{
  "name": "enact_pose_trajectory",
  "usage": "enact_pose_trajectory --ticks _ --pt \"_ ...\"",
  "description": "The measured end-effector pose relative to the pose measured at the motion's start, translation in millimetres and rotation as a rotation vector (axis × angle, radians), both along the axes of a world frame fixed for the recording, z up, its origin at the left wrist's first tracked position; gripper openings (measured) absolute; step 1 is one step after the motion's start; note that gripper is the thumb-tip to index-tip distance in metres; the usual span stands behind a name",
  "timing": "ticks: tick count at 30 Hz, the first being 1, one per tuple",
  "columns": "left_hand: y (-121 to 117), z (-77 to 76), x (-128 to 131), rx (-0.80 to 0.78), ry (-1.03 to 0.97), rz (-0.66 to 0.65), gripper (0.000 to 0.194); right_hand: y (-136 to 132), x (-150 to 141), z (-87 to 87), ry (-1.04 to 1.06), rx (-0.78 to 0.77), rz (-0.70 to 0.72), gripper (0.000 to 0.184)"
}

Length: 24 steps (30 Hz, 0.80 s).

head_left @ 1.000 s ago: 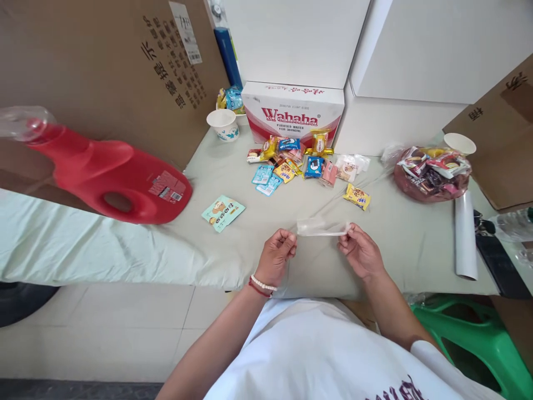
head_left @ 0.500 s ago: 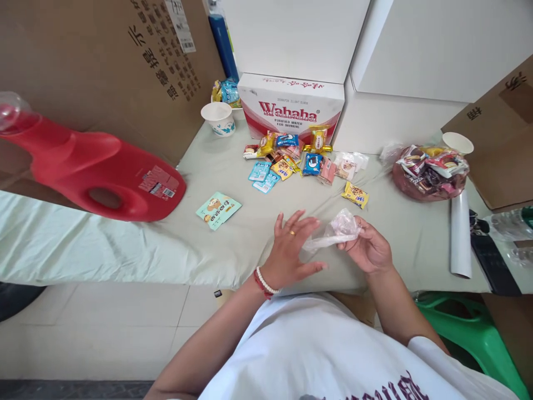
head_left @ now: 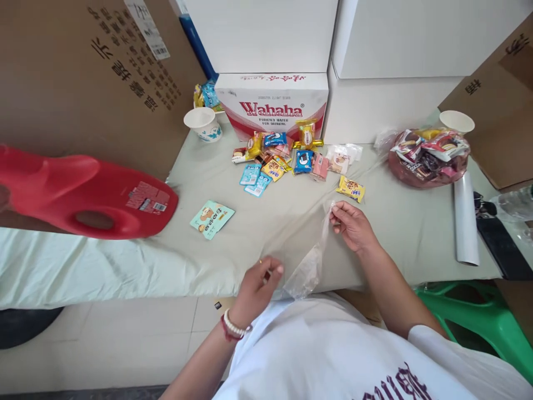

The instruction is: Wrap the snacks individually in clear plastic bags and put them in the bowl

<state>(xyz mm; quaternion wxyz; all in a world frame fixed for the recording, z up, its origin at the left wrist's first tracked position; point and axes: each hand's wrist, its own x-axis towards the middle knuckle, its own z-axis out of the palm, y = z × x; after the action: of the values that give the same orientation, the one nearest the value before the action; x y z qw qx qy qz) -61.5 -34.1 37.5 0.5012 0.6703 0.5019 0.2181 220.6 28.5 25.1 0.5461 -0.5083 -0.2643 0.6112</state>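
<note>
Your right hand (head_left: 353,226) has its grip clamped on the upper end of a clear plastic bag (head_left: 308,266), which trails down between your hands toward the near edge of the surface (head_left: 250,236). Your left hand (head_left: 255,289) curls near the bag, though I cannot tell whether its grip holds anything. A yellow packet (head_left: 350,189) lies just beyond your right hand.

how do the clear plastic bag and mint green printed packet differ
The clear plastic bag is held by the right hand; the mint green printed packet lies on the pale green tablecloth. The bag is see-through, the packet opaque. The bag looks crumpled, the packet fairly flat. Both look thin.
</note>
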Motion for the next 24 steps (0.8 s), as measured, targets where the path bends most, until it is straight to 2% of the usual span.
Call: enact_pose_trajectory --ticks 2,4,6,9,15,19,24 --pt "16 -4.1 18 0.003 -0.089 0.208 0.031 4 -10 2.2 -0.004 0.005 0.053 0.036" --pt "34 -10.3 42 -0.046 -0.233 0.283 0.034 7 -18 5.1 -0.012 0.022 0.099 0.036" --pt "50 -16.4 64 -0.09 -0.362 0.287 0.044 11 -24 7.9 -0.021 0.043 0.133 0.035" --pt "64 -23.6 87 -0.167 -0.454 0.233 0.035 14 -24 9.9 -0.04 0.085 0.137 0.034" --pt "67 -33.3 90 -0.346 -0.676 0.405 0.041 3 -10 -1.5 -0.206 0.118 -0.06 0.029" --pt "63 -31.7 90 -0.45 -0.791 0.414 0.045 -17 -19 -15.7 -0.32 0.117 0.02 0.03" --pt "62 -26.2 88 -0.507 -0.894 0.394 0.045 -24 -31 -25.1 -0.242 0.022 0.091 0.035"
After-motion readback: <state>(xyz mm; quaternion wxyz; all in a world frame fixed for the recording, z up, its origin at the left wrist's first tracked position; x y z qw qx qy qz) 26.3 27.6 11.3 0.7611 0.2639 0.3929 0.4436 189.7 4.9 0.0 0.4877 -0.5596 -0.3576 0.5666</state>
